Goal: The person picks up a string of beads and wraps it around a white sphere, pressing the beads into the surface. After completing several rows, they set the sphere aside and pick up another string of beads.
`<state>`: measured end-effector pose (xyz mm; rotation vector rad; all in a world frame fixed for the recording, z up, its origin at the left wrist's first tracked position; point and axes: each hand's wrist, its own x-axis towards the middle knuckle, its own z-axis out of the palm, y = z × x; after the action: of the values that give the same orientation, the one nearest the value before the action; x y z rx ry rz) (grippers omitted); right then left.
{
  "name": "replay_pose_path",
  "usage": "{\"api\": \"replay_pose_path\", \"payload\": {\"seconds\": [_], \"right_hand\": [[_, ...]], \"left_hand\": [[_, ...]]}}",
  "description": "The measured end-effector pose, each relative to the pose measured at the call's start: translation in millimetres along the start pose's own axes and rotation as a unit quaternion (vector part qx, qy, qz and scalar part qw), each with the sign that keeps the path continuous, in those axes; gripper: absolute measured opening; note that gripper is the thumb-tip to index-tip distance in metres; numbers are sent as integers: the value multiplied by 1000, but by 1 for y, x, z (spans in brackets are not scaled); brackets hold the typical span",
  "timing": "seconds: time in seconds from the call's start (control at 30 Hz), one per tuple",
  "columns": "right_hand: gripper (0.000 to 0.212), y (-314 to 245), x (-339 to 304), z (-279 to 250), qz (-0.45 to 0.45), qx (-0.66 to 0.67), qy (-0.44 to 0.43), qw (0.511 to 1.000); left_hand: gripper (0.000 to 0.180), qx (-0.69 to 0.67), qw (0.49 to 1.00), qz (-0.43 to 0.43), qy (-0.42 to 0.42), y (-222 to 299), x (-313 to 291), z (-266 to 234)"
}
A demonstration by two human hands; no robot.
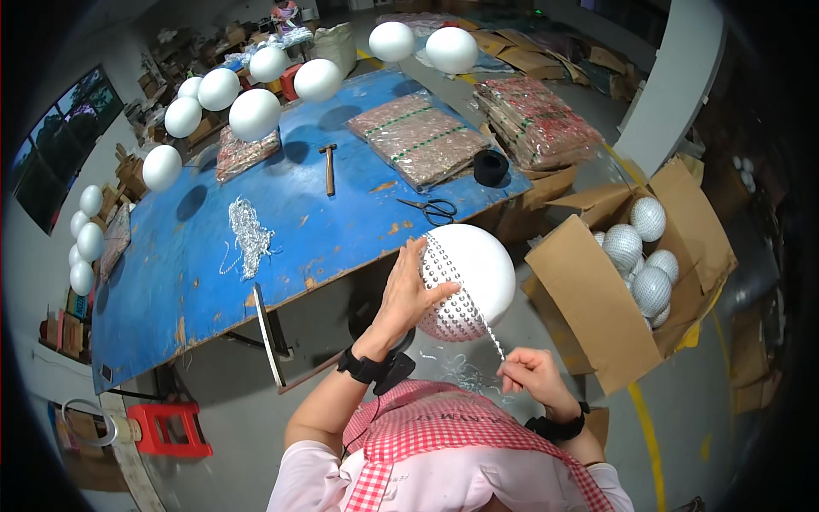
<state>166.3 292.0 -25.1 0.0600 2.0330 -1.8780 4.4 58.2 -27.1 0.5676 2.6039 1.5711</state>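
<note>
From the head view, here we are, right over the work: a smooth white round ball [482,269] sits in front of us, just off the near edge of the scuffed blue wooden table [192,294]; what bears it from below, we can't make out. Our bare left hand [403,294] lies spread against its beaded side, thumb across the rows, steadying rather than clenching. And look at our right hand [533,377], low beside it, fingertips pinched on the tail of a thin silver beaded strand [494,344] that runs up to the ball!

So how do we stand? Silver rows cover the left and lower-left of what we see, and the right part is bare white, so we'd judge this one partly done (the far side is hidden from us). Over in the open brown cardboard box [589,307] on our right lie several silver-covered balls [623,247], seemingly finished. Plenty is left, it seems: plain white balls [254,115] range along the table's far and left sides, and a loose heap of silver strands [248,237] waits on the tabletop.
</note>
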Motion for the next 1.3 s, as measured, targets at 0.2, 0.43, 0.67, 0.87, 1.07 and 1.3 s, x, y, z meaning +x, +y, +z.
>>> {"api": "replay_pose_path", "payload": {"seconds": [0.2, 0.43, 0.67, 0.87, 1.07, 1.3], "right_hand": [[21, 5, -3, -5, -59, 85, 37, 994], [23, 30, 9, -11, -33, 83, 49, 995], [23, 31, 13, -10, -14, 71, 15, 997], [23, 24, 15, -10, -15, 68, 7, 998], [22, 21, 14, -10, -5, 55, -7, 998], [20, -11, 3, -4, -82, -30, -102, 991]], "left_hand": [[94, 74, 995, 25, 63, -3, -7, 16], [74, 46, 987, 7, 156, 0, -10, 17], [60, 132, 984, 89, 86, 4, -13, 8], [102, 60, 997, 28, 39, 1, -13, 8], [73, -25, 997, -42, 57, 13, -15, -5], [95, 82, 994, 55, 40, 3, -18, 9]]}}
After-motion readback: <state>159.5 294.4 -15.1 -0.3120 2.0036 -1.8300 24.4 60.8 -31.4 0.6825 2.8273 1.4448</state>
